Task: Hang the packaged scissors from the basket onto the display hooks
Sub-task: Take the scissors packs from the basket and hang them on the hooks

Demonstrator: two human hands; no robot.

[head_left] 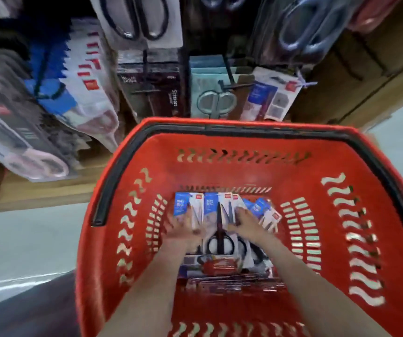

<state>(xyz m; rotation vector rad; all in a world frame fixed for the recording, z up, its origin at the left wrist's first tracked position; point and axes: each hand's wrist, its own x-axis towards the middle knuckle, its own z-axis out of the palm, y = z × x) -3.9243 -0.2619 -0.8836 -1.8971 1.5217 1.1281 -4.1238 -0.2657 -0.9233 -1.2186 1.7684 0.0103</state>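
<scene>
A red plastic basket [317,171] fills the lower middle of the head view. On its floor lie several packaged scissors [216,215] with blue and white cards and black handles. My left hand [183,229] rests on the leftmost pack, fingers spread over it. My right hand [246,222] lies on the packs to the right, fingers flat on them. Whether either hand has a pack gripped does not show. Above the basket, display hooks [228,69] carry hanging scissor packs.
Hanging packs crowd the display: black-handled scissors [137,18] at top, dark boxed scissors [152,86], a teal pack [214,98], pink-handled scissors [37,161] at left. Cardboard boxes [356,69] stand at right. Grey floor [25,239] lies at both sides.
</scene>
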